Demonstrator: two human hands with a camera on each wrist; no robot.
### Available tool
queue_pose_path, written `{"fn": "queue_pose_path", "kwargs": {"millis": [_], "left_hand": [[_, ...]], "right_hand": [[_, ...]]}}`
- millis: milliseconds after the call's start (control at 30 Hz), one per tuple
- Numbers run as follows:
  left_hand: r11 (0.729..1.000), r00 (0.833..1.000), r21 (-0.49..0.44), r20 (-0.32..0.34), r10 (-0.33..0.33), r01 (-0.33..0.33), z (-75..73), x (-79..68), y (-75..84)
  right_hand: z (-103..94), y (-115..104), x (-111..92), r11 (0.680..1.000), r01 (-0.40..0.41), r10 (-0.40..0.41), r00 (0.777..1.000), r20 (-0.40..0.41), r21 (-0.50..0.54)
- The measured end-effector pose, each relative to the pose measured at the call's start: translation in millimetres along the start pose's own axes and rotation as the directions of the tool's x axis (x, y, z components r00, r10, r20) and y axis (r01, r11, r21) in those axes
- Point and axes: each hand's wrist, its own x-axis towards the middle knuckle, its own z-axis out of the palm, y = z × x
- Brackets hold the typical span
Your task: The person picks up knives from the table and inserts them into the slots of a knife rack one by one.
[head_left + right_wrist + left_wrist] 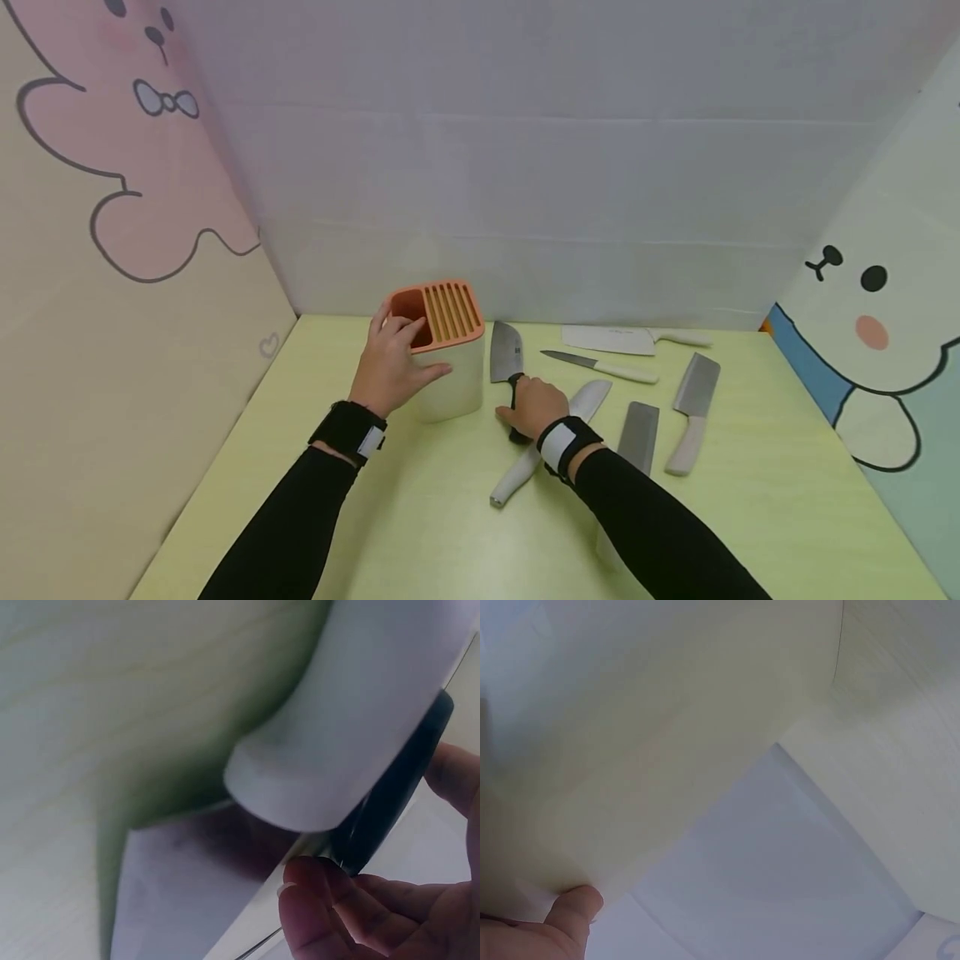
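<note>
In the head view my left hand [391, 357] is at the near left corner of a cream knife block [450, 396] with an orange slotted top. Its fingers curl over the rim of the wide compartment and its thumb lies along the front. In the left wrist view a fingertip [581, 904] touches the cream wall. My right hand [534, 407] grips the black handle [397, 787] of a wide-bladed kitchen knife [506, 352], whose blade points to the back wall beside the block. Under the right wrist lies a grey-handled knife [516, 477], partly hidden by the hand.
To the right on the yellow table [420, 533] lie a white-handled cleaver [609, 339], a small paring knife [626, 372] and another cleaver [697, 387]. The right forearm covers part of a further cleaver [639, 437]. A white wall [525, 208] closes the back.
</note>
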Motion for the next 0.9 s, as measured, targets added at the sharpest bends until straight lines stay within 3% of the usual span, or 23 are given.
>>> {"fn": "queue_pose_path", "kwargs": {"millis": [433,733,900], "left_hand": [[1.0,1.0,-0.011,0.0,-0.025,0.025,0.1,-1.4,2.2],[1.0,1.0,-0.006,0.003,-0.017,0.017,2.3,-0.8,1.9],[1.0,1.0,-0.008,0.001,-0.015,0.015,1.5,-0.9,1.4]], "right_hand": [[7.8,1.0,0.8,0.999,0.015,-0.014,0.999,-0.031,0.03],[11.4,1.1,2.7,0.994,0.01,-0.003,0.998,-0.058,0.11],[8.1,2.2,3.7,0.984,-0.015,0.02,0.999,-0.028,0.175]]}}
